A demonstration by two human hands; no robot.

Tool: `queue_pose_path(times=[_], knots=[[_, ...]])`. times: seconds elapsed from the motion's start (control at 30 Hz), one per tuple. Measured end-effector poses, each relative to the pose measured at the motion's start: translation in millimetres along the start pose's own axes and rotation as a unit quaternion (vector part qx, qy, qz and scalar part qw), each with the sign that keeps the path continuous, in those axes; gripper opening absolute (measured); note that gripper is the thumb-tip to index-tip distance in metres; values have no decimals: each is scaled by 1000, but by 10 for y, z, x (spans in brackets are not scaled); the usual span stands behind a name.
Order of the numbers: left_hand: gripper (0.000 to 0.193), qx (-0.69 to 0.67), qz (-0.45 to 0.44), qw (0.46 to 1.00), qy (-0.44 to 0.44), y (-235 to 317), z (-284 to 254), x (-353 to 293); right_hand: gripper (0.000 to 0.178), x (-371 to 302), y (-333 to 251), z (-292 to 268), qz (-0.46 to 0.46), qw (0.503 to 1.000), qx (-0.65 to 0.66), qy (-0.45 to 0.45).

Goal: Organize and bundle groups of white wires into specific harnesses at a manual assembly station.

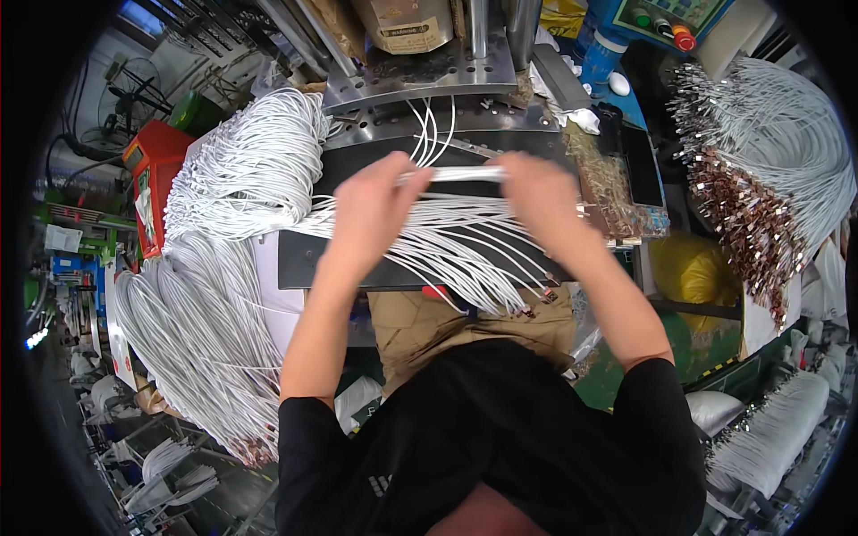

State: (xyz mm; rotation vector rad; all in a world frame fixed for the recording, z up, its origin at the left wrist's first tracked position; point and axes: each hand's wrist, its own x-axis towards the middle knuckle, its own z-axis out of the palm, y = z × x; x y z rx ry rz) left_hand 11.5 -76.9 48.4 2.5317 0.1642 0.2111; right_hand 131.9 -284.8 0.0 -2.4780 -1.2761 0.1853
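Note:
Between my two hands a small bundle of white cables is stretched nearly straight, side to side. My left hand is closed round its left end. My right hand, a little smeared by motion, is closed on the right end. Below them, more white cables fan across a black work surface, their copper-coloured ends hanging over its near edge towards my lap. A few cables run from near my left hand up to the metal press.
Large heaps of white cable lie at the left and lower left. Another bundle with metal ends hangs at the right. A red bin stands far left. Buttons sit at the upper right, above a blue bottle.

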Motion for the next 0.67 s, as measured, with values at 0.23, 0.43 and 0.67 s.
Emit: queue_pose_path(times=[0.23,0.43,0.67], knots=[[31,-553,-200,739,-328,319,650,-339,29,-264,74,29,-327,943,-19,67],[27,-544,-240,762,-256,156,831,-200,25,95,220,114,53,866,477,143],[25,-579,-222,781,-74,2,701,220,36,157,347,137,-2,996,83,-20]])
